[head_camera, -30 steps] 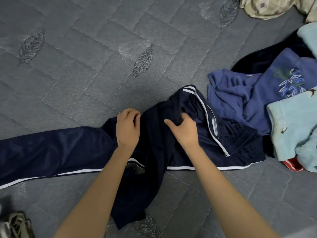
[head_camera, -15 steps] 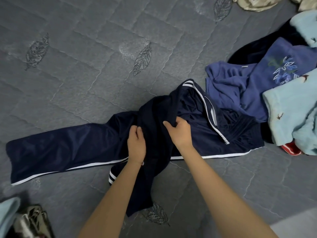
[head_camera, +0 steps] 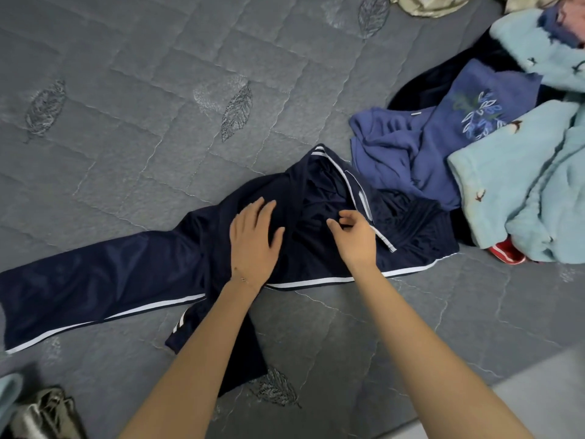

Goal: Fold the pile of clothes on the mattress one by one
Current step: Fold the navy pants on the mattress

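On a grey quilted mattress [head_camera: 142, 99] stitched with leaf shapes, a person sorts laundry, both bare arms reaching forward. At the near left corner a shiny olive cloth [head_camera: 44, 416] lies beside a scrap of pale blue fabric [head_camera: 8, 394]. A pair of navy track trousers [head_camera: 95, 280] with white side stripes stretches across the middle of the mattress. One leg runs flat to the left edge, the other slants toward the person under the left forearm, and the waist end sits bunched at the right, touching the pile.

The left hand [head_camera: 253, 239] lies flat on the trousers, fingers straight and spread wide. Just right of it, the right hand [head_camera: 354, 236] hovers at the rumpled seat, fingers curled close with the thumb out; whether they pinch the fabric cannot be told.

Further right sits the pile of clothes [head_camera: 474, 99]: a blue sweatshirt [head_camera: 405, 153] with embroidered flowers, a pale blue fleece [head_camera: 522, 185] lapping over it, and a red item [head_camera: 506, 253] peeking from under the fleece. A beige cloth [head_camera: 424, 4] lies at the far edge.
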